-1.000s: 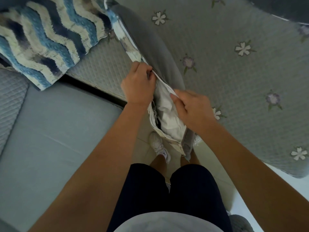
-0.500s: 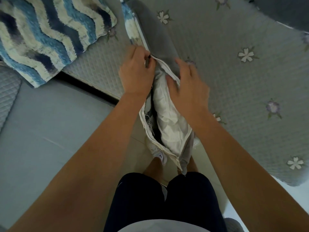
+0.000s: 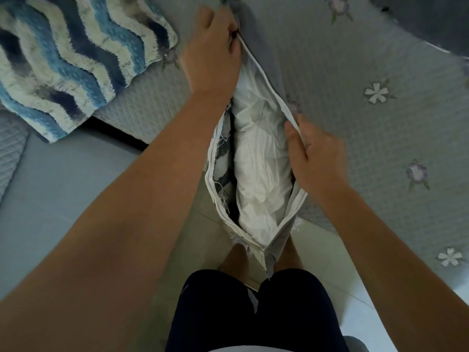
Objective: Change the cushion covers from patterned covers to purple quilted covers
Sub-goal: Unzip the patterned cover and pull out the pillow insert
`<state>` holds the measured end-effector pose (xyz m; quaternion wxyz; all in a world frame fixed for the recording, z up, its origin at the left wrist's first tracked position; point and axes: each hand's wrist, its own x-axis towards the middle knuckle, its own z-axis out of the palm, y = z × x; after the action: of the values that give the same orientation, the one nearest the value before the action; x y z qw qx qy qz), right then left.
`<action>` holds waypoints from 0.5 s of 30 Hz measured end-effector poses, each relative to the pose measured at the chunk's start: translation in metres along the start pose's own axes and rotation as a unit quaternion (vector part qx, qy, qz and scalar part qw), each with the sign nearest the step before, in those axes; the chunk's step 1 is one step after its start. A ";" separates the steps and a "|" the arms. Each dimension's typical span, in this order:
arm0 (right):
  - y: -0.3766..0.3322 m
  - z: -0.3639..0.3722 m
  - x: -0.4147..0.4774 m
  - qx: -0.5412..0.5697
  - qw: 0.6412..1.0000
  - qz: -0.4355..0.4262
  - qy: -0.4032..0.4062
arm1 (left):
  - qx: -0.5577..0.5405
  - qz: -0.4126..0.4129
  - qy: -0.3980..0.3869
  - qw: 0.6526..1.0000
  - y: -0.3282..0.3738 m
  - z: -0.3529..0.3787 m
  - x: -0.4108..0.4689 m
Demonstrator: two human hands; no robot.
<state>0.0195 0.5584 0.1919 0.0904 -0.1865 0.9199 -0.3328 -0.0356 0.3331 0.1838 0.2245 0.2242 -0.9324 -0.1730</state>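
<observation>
Head view — looks steeply down, close over hands (image 3: 266, 102).

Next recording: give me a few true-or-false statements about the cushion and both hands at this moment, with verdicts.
1. The patterned cover is open along its zip, showing the white insert. True.
2. The right hand lies flat on the sofa. False: it pinches the right edge of the patterned cover's opening.
3. The left hand grips the patterned cover at the far end of the opening. True.
4. The blue wavy cushion lies on the floor. False: it rests on the quilted sofa cover, left of the hands.
</observation>
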 end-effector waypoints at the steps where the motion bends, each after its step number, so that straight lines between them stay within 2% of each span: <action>1: 0.000 -0.001 0.004 0.012 1.000 0.015 0.000 | -0.016 -0.020 -0.025 0.999 0.002 0.001 -0.005; 6: 0.015 0.010 0.016 0.068 0.991 0.116 0.012 | -0.029 -0.170 -0.140 0.975 -0.006 -0.008 -0.087; 10: 0.045 0.025 -0.008 0.033 0.989 0.147 0.004 | -0.024 -0.269 -0.198 0.942 -0.012 -0.014 -0.160; 12: 0.056 0.025 -0.025 0.026 0.986 0.160 -0.043 | -0.079 -0.284 -0.183 0.938 -0.002 -0.011 -0.164; 15: 0.069 0.013 -0.043 0.051 0.980 0.159 -0.110 | -0.179 -0.236 -0.146 0.944 0.024 0.001 -0.132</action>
<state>0.0429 0.6176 0.1391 0.2528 -0.0684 0.9039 -0.3384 0.0611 0.4185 0.1483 0.0750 0.3656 -0.8291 -0.4162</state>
